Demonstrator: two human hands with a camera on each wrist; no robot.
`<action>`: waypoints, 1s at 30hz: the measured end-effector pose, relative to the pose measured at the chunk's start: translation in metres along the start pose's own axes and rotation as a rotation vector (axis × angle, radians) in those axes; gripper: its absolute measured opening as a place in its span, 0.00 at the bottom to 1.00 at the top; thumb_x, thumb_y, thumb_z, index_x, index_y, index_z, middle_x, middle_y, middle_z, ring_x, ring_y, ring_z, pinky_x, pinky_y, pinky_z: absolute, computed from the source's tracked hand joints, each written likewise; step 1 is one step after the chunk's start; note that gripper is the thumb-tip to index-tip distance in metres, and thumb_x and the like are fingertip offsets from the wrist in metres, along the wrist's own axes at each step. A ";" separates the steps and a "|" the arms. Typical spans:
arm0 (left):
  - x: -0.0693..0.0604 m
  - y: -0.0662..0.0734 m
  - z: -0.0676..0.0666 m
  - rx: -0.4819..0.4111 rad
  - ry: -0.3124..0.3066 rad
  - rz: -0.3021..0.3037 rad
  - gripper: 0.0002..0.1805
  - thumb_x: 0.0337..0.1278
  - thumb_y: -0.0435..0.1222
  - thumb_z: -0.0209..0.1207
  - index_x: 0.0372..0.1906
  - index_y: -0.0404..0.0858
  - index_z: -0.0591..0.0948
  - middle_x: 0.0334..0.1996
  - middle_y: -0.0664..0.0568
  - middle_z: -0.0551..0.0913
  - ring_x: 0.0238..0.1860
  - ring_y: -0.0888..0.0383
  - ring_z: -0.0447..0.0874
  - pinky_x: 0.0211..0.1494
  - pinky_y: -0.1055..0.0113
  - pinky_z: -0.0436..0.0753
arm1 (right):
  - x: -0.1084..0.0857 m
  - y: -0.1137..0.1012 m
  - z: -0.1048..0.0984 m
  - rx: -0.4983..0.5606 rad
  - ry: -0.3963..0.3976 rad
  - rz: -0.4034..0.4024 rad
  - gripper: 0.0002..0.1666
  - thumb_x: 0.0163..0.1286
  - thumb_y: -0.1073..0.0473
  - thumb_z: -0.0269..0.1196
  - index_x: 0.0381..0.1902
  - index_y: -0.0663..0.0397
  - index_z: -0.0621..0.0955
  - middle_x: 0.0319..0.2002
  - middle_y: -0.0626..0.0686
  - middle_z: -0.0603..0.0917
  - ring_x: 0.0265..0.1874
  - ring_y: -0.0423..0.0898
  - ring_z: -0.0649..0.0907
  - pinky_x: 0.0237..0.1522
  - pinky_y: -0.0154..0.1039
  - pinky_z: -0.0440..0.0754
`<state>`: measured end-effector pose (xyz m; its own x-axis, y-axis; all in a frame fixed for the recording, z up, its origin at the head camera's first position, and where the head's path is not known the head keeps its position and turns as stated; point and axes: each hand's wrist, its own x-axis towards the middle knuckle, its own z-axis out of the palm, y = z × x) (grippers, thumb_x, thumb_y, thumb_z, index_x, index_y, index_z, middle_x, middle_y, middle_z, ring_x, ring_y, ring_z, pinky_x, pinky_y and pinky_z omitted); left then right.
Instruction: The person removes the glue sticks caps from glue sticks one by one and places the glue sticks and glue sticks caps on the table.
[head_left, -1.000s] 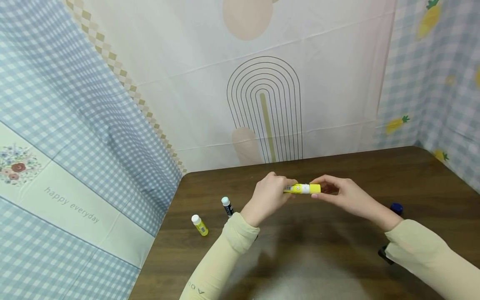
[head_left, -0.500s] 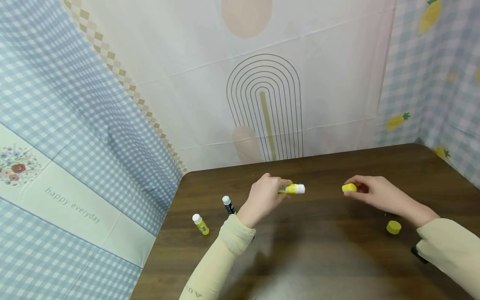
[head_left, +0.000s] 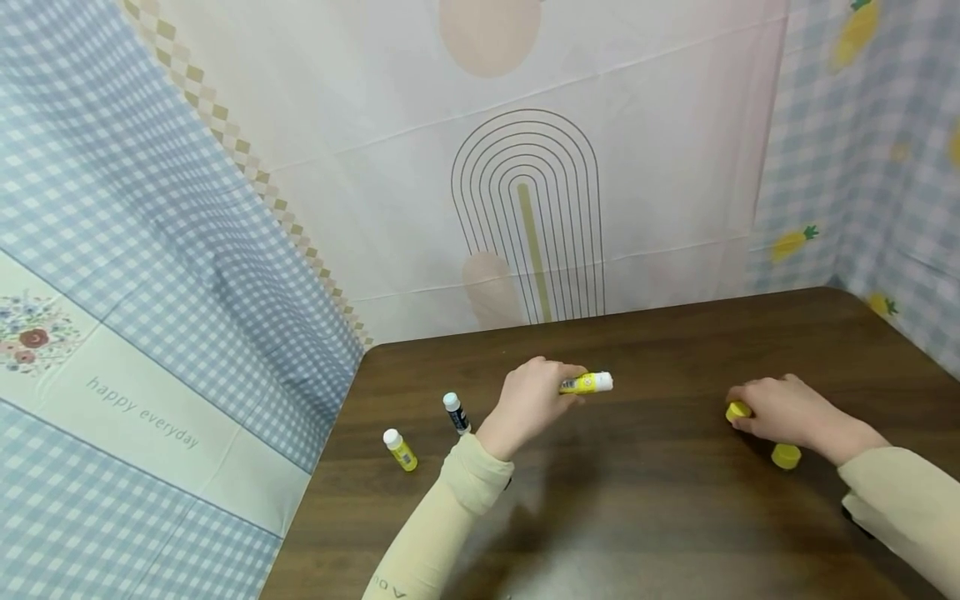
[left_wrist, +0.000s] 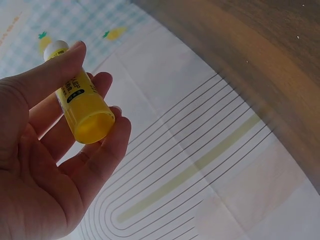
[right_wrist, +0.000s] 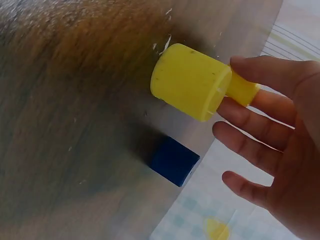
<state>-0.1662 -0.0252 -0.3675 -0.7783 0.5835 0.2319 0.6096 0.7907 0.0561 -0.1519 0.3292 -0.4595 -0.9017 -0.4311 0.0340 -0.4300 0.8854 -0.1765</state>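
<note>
My left hand (head_left: 531, 402) grips a yellow glue stick (head_left: 587, 383) above the table, its bare white end pointing right. In the left wrist view, thumb and fingers hold the yellow barrel of this glue stick (left_wrist: 82, 102), with its hollow-looking yellow base facing the camera. Low over the right side of the table, my right hand (head_left: 795, 414) pinches a small yellow cap (head_left: 737, 412) between thumb and fingers. Beside that hand stands another yellow cap (head_left: 786, 456). A dark blue cap (right_wrist: 175, 161) shows on the table in the right wrist view; my hand hides it from the head view.
Two uncapped glue sticks stand at the left of the brown table (head_left: 637, 517): a yellow glue stick (head_left: 401, 450) and a dark navy glue stick (head_left: 454, 412), both with pale tops. A printed cloth (head_left: 405, 208) hangs behind the table's back edge.
The yellow cap has come off the held glue stick. My right hand has carried it right and down toward the other caps. My left hand has stayed nearly in place.
</note>
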 end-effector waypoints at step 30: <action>-0.037 -0.049 0.003 -0.354 0.041 -0.166 0.18 0.54 0.45 0.73 0.46 0.45 0.82 0.32 0.58 0.86 0.28 0.65 0.80 0.32 0.68 0.77 | -0.006 -0.001 0.005 0.070 -0.089 0.058 0.22 0.66 0.56 0.68 0.51 0.69 0.84 0.25 0.40 0.79 0.18 0.39 0.68 0.33 0.49 0.66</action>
<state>-0.1675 -0.0853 -0.3815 -0.8684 0.4395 0.2295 0.4956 0.7567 0.4264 -0.1454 0.3303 -0.4640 -0.9160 -0.3957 -0.0653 -0.3699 0.8965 -0.2439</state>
